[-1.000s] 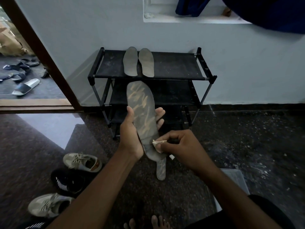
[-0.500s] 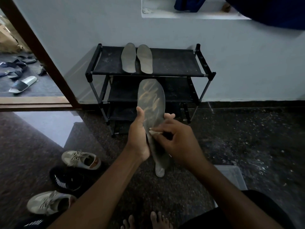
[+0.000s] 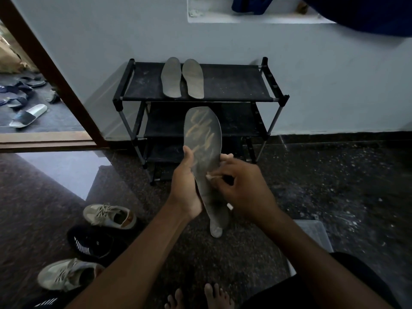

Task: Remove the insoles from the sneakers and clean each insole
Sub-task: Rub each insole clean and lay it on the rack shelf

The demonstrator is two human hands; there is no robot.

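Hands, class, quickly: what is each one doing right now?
Left hand: closed, gripping the dark insole.
Right hand: closed, pinching a small white wipe against that insole.

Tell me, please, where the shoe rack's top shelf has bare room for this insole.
The widest bare patch of the top shelf lies between the two laid insoles and the right rail. A narrower strip runs between them and the left rail. The floor by the sneakers is crowded.
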